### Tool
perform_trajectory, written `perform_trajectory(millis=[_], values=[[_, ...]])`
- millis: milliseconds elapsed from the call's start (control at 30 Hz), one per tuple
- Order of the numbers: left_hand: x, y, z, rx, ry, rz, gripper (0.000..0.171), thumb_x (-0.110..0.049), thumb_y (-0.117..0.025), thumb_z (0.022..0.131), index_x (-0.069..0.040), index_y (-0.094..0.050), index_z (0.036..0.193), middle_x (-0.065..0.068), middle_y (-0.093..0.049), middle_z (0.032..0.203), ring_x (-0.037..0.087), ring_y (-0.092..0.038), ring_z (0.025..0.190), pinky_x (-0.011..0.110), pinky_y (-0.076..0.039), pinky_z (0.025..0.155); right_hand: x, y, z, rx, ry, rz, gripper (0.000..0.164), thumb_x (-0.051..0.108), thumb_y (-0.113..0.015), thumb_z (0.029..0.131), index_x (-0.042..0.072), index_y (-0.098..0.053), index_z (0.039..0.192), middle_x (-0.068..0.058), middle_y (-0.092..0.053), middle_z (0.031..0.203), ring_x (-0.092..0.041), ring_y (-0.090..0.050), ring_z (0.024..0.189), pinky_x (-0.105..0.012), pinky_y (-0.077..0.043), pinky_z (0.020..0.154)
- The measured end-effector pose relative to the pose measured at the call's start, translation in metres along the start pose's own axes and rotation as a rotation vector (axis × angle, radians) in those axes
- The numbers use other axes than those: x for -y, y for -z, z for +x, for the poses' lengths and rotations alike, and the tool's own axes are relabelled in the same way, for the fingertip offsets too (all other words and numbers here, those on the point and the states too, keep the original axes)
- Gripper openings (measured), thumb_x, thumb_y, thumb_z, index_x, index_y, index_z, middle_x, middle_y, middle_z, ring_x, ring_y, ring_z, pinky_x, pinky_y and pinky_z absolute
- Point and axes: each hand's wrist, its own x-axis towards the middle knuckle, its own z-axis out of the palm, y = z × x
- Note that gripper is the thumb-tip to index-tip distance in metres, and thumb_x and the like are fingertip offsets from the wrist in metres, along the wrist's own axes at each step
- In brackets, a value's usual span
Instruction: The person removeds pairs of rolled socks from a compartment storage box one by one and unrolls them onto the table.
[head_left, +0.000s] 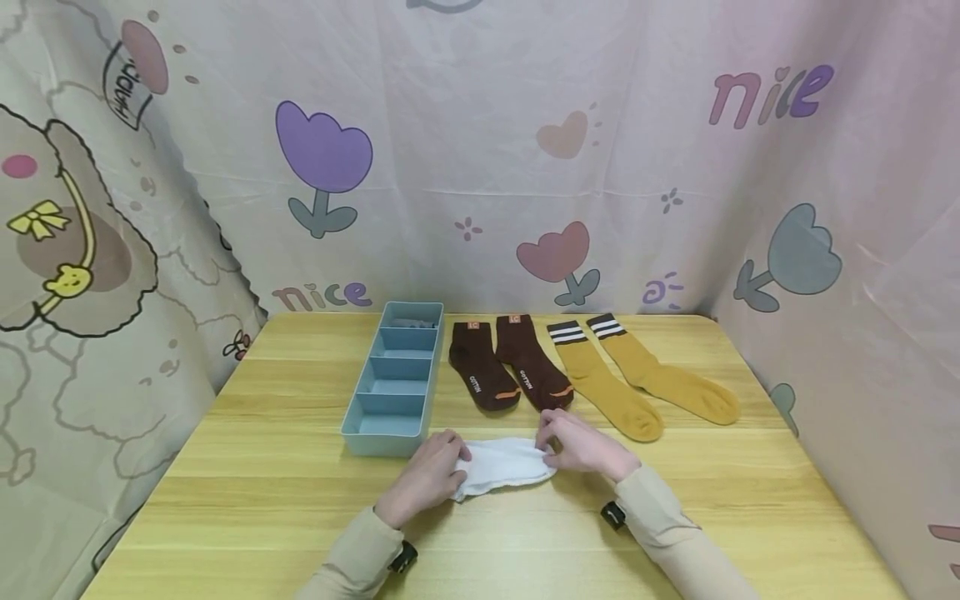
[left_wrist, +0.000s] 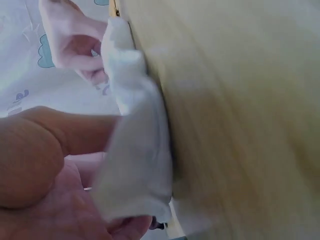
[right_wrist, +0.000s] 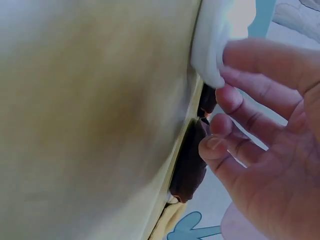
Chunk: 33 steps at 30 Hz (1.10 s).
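A white sock point(head_left: 504, 465) lies lengthwise across the table in the head view, between both hands. At its left end, my left hand point(head_left: 429, 477) pinches the fabric between thumb and fingers; the left wrist view shows the sock point(left_wrist: 137, 155) partly raised off the wood there. My right hand point(head_left: 581, 443) pinches the other end. In the right wrist view, the right thumb and index finger meet at the sock's end point(right_wrist: 210, 55), while the remaining fingers point(right_wrist: 215, 147) are loosely bent beside it. Whether the white fabric is one sock or two layered, I cannot tell.
A blue-grey divided box point(head_left: 426, 417) stands left of centre, with something grey point(head_left: 414, 323) in its rear compartment. Two brown socks point(head_left: 480, 367) lie flat behind the white one. Two mustard socks point(head_left: 611, 387) with striped cuffs lie farther right. A patterned curtain point(head_left: 465, 167) hangs behind the table.
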Motion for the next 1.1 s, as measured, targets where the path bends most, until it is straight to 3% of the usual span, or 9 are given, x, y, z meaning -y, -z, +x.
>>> perform_trajectory(millis=[100, 233, 367, 467, 600, 833, 1100], values=[[0.001, -0.001, 0.002, -0.03, -0.026, 0.029, 0.015, -0.002, -0.067, 0.088, 0.002, -0.065, 0.102, 0.012, -0.063, 0.103, 0.029, -0.059, 0.098, 0.046, -0.051, 0.089, 0.003, -0.002, -0.006, 0.036, -0.005, 0.04, 0.01, 0.011, -0.081, 0.078, 0.011, -0.076, 0.086, 0.005, -0.058, 0.086, -0.007, -0.05, 0.081, -0.021, -0.046, 0.074], [0.001, -0.001, 0.007, -0.019, -0.022, 0.036, 0.018, -0.007, -0.06, 0.095, 0.004, -0.063, 0.109, 0.015, -0.063, 0.107, 0.032, -0.06, 0.102, 0.048, -0.05, 0.093, 0.008, -0.006, -0.008, 0.073, 0.005, 0.084, 0.01, 0.013, -0.082, 0.077, 0.012, -0.073, 0.082, 0.007, -0.054, 0.076, -0.001, -0.046, 0.073, -0.017, -0.043, 0.067], [0.003, -0.001, 0.012, -0.024, -0.013, 0.028, 0.02, -0.006, -0.06, 0.095, 0.004, -0.062, 0.112, 0.016, -0.061, 0.11, 0.032, -0.06, 0.105, 0.048, -0.05, 0.096, 0.015, -0.008, -0.008, 0.094, 0.003, 0.134, 0.011, 0.013, -0.082, 0.077, 0.013, -0.071, 0.077, 0.009, -0.054, 0.069, 0.003, -0.044, 0.067, -0.015, -0.041, 0.062], [0.004, -0.001, 0.016, -0.024, -0.021, -0.002, 0.025, 0.0, -0.062, 0.092, 0.005, -0.059, 0.116, 0.017, -0.059, 0.112, 0.032, -0.059, 0.107, 0.049, -0.051, 0.097, 0.018, -0.009, -0.008, 0.106, -0.035, 0.18, 0.013, 0.011, -0.082, 0.077, 0.013, -0.069, 0.073, 0.01, -0.053, 0.065, 0.004, -0.043, 0.063, -0.015, -0.041, 0.06], [0.004, -0.002, 0.02, 0.023, -0.021, -0.087, 0.037, 0.008, -0.059, 0.089, 0.008, -0.055, 0.126, 0.02, -0.055, 0.118, 0.034, -0.057, 0.111, 0.051, -0.05, 0.102, 0.02, -0.008, -0.009, 0.114, -0.069, 0.217, 0.015, 0.009, -0.082, 0.076, 0.012, -0.068, 0.069, 0.011, -0.054, 0.062, 0.004, -0.044, 0.06, -0.015, -0.042, 0.057], [0.006, -0.005, 0.025, 0.107, 0.01, -0.194, 0.069, 0.025, -0.054, 0.069, 0.008, -0.05, 0.136, 0.025, -0.05, 0.127, 0.038, -0.054, 0.119, 0.055, -0.046, 0.109, 0.019, -0.008, -0.012, 0.124, -0.101, 0.275, 0.02, 0.015, -0.08, 0.082, 0.012, -0.068, 0.066, 0.013, -0.056, 0.061, 0.005, -0.045, 0.057, -0.015, -0.043, 0.055], [0.01, -0.006, 0.034, 0.126, 0.006, -0.196, 0.07, 0.028, -0.051, 0.067, 0.006, -0.052, 0.134, 0.025, -0.048, 0.131, 0.039, -0.053, 0.122, 0.054, -0.046, 0.11, 0.018, -0.008, -0.013, 0.106, -0.121, 0.292, 0.021, 0.015, -0.081, 0.081, 0.01, -0.068, 0.066, 0.011, -0.057, 0.06, 0.004, -0.045, 0.056, -0.015, -0.042, 0.055]])
